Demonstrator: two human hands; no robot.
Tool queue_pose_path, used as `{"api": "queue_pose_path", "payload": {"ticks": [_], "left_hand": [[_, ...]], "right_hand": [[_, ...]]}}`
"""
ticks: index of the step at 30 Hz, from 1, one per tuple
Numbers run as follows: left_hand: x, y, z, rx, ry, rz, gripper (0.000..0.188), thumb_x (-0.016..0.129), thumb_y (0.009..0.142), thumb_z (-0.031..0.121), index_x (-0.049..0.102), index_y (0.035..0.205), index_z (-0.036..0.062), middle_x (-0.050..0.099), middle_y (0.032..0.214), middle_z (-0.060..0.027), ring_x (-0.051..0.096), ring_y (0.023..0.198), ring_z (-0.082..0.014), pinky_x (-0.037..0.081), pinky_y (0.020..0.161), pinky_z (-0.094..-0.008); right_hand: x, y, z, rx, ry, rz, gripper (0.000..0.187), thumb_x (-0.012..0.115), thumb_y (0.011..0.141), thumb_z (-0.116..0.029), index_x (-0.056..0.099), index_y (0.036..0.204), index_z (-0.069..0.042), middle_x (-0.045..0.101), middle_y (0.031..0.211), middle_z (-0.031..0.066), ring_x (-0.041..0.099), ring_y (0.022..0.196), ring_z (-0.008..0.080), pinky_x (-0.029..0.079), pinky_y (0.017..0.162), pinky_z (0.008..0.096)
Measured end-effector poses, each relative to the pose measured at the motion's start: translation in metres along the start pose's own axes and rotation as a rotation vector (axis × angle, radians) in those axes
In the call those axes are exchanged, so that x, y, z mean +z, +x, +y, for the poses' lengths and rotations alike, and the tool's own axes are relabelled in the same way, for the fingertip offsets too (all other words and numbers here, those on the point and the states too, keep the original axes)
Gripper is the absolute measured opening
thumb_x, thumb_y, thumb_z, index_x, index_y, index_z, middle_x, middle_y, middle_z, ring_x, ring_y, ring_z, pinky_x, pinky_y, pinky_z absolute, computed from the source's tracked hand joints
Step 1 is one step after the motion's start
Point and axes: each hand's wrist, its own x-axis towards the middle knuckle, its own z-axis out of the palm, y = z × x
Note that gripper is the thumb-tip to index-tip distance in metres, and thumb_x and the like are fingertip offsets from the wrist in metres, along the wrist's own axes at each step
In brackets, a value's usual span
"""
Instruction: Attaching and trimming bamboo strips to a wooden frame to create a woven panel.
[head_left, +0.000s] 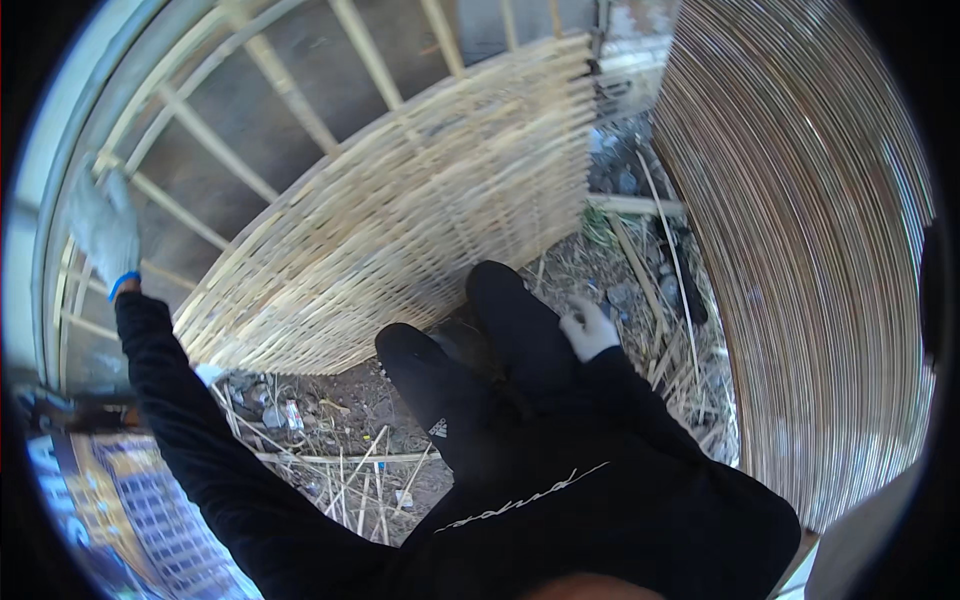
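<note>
A large woven panel of pale bamboo strips (pixel 400 230) stands in front of my knees, its lower part tightly woven and its bare upright slats rising above the weave. At the far left, my left hand (pixel 105 225), in a white glove with a blue cuff, reaches out along my stretched arm. Its fingers close over a strip of the bamboo frame (pixel 150 185) at the panel's upper left; the fingertips are slightly blurred. My right hand (pixel 588 328), also white-gloved, hangs beside my right knee with fingers loosely bent and apart. I see nothing in it.
A tall ribbed wall of thin brown strips (pixel 790 230) rises on the right. Dry stalks, stones and scraps litter the ground (pixel 340 430). A printed sheet (pixel 150 510) lies at the lower left. Behind the slats is a dark brown surface (pixel 320 60).
</note>
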Motion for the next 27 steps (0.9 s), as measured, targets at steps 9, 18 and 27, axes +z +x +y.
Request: {"api": "queue_pose_path", "payload": {"ticks": [9, 18, 27], "left_hand": [[0.022, -0.085, 0.018, -0.04, -0.155, -0.164, 0.072, 0.054, 0.112, 0.049, 0.039, 0.166, 0.0041, 0.035, 0.172, -0.0274, 0.03, 0.161, -0.0413, 0.025, 0.132, -0.0511], [-0.127, -0.458, 0.339, -1.321, -1.001, -0.881, 0.064, 0.042, 0.116, 0.043, 0.049, 0.152, -0.0092, 0.056, 0.154, -0.0267, 0.052, 0.145, -0.0358, 0.04, 0.122, -0.0394], [-0.263, -0.426, 0.371, -0.853, -0.773, -0.898, 0.068, 0.05, 0.113, 0.035, 0.03, 0.168, -0.0007, 0.034, 0.171, -0.0307, 0.036, 0.157, -0.0462, 0.031, 0.128, -0.0504]], "right_hand": [[-0.093, 0.04, 0.304, 0.58, -0.177, 0.276, 0.041, 0.061, 0.101, -0.038, 0.078, 0.123, -0.008, 0.079, 0.118, 0.0187, 0.075, 0.114, 0.0358, 0.058, 0.098, 0.0462], [0.051, -0.026, 0.302, 0.493, -0.408, -0.421, 0.051, 0.051, 0.103, -0.042, 0.076, 0.133, -0.01, 0.07, 0.136, 0.0284, 0.064, 0.133, 0.0415, 0.05, 0.114, 0.0484], [0.072, -0.009, 0.311, 0.071, -0.722, -0.612, 0.039, 0.058, 0.101, -0.035, 0.082, 0.11, -0.006, 0.079, 0.113, 0.0221, 0.079, 0.103, 0.0391, 0.062, 0.091, 0.0538]]}}
